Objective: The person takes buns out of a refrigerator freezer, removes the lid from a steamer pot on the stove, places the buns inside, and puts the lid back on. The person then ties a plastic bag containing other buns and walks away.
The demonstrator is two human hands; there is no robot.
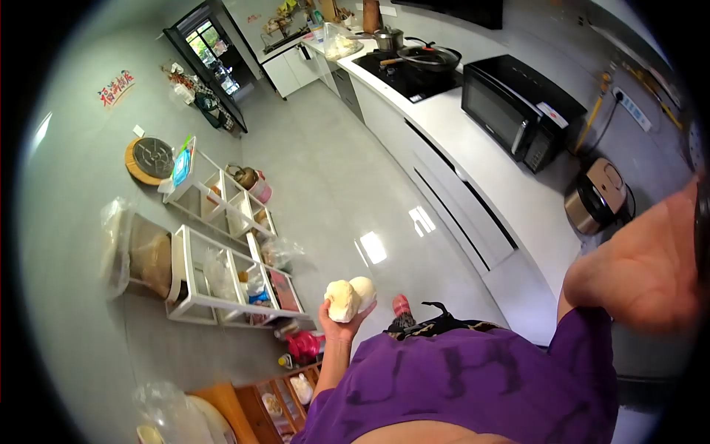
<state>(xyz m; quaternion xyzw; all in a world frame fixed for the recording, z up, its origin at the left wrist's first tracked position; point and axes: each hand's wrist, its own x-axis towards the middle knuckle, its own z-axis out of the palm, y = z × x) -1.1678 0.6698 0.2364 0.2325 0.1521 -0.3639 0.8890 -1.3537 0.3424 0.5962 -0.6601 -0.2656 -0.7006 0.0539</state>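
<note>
Resting side by side in the left grip [340,330], pale buns [342,300]

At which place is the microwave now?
In the head view, the microwave stands at upper right on the white counter, between the cooktop and the rice cooker.

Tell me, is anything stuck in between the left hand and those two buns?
Nothing that I can see: the left hand holds the two buns directly from below. Most of the palm is hidden, though.
</note>
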